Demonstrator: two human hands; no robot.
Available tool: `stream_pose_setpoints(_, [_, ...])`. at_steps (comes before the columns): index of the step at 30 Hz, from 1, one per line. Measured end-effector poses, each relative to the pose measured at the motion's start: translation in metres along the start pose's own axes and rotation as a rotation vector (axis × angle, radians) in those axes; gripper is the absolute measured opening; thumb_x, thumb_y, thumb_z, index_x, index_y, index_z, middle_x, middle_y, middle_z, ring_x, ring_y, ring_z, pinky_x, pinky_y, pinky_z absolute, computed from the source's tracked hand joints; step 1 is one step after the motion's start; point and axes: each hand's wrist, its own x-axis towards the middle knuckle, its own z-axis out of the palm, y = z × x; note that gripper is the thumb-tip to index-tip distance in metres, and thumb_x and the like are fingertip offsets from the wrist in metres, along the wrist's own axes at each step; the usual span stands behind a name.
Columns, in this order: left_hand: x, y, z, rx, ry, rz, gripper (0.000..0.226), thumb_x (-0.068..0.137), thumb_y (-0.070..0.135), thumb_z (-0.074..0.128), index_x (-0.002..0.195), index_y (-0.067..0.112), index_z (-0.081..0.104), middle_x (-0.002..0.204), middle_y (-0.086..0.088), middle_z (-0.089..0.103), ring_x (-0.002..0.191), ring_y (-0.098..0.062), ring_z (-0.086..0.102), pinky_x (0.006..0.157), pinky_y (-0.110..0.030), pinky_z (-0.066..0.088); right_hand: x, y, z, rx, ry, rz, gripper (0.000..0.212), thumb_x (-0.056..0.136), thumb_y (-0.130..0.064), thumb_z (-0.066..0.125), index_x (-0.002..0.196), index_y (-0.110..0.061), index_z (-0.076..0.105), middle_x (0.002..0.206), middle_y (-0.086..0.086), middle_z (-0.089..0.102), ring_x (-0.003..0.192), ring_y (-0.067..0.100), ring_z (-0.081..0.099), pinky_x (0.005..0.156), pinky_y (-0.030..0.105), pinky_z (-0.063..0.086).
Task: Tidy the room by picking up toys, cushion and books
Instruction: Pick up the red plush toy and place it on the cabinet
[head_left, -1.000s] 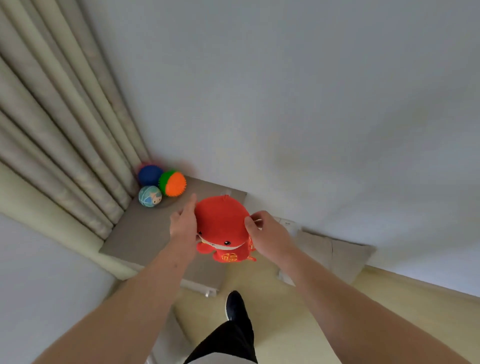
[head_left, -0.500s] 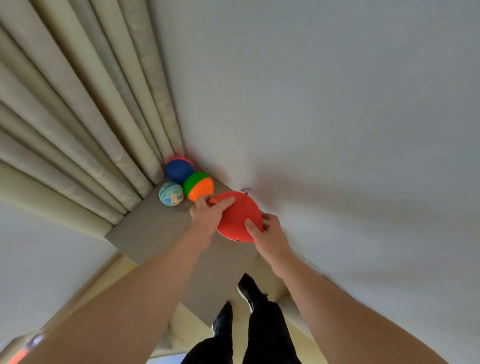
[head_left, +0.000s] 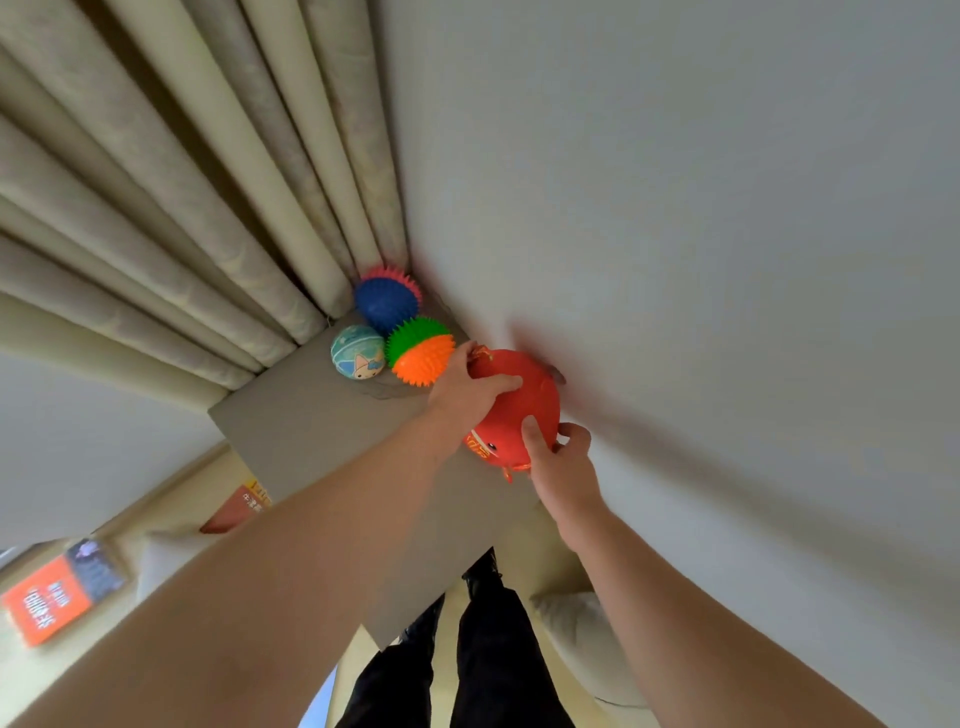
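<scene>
Evenly lit, soft and diffuse, no glare. Faint blurred shadow on the wall (head_left: 675, 208) just right of the red plush toy (head_left: 519, 405). Dark creases between the curtain (head_left: 182, 182) folds at far left. Strong wide-angle distortion: stretched forearms at the near edge, fanned folds. Motion blur on the orange book (head_left: 52, 597) at near left. Sharp focus at centre.

Three balls (head_left: 387, 335) are sitting in the far corner of the tabletop (head_left: 311, 431), against curtain (head_left: 182, 208) and wall (head_left: 675, 208). Plush toy (head_left: 514, 410) is lying just right of them, touching the wall. Books (head_left: 57, 592) are lying on the floor, lower left.
</scene>
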Motion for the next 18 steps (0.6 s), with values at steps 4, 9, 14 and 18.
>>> stream_pose_setpoints(4, [0.000,0.002,0.000,-0.004,0.007,-0.032,0.086,0.077,0.038,0.078,0.150,0.040,0.034,0.141,0.001,0.048,0.123,-0.026,0.050,0.103,-0.041,0.047,0.002,-0.002,0.003,-0.047,-0.003,-0.014,0.060,0.093,-0.057,0.060,0.133,-0.017,0.038,0.118,0.005,0.067,0.094,0.027,0.071,0.075,0.038,0.058])
stream_pose_setpoints(9, [-0.004,0.004,-0.005,-0.024,0.034,-0.010,0.079,0.079,0.033,0.077,0.148,0.037,0.040,0.136,0.003,0.050,0.117,-0.018,0.050,0.095,-0.032,0.047,-0.007,-0.006,0.005,-0.087,0.002,-0.032,0.064,0.095,-0.050,0.061,0.141,-0.012,0.038,0.126,0.006,0.064,0.106,0.026,0.066,0.084,0.033,0.050])
stream_pose_setpoints(14, [-0.008,-0.003,-0.011,-0.058,0.018,-0.046,0.085,0.075,0.036,0.082,0.148,0.041,0.037,0.143,0.002,0.048,0.121,-0.020,0.051,0.100,-0.042,0.050,-0.011,0.000,0.007,-0.147,-0.015,-0.070,0.067,0.097,-0.048,0.058,0.148,-0.013,0.033,0.134,0.006,0.062,0.114,0.026,0.060,0.085,0.030,0.042])
stream_pose_setpoints(18, [-0.013,-0.003,-0.014,-0.109,0.029,-0.049,0.091,0.076,0.038,0.083,0.152,0.040,0.033,0.148,0.003,0.046,0.128,-0.020,0.050,0.105,-0.044,0.048,-0.011,-0.006,0.006,-0.157,0.005,-0.085,0.069,0.096,-0.049,0.059,0.149,-0.015,0.032,0.137,0.007,0.060,0.119,0.027,0.060,0.088,0.031,0.043])
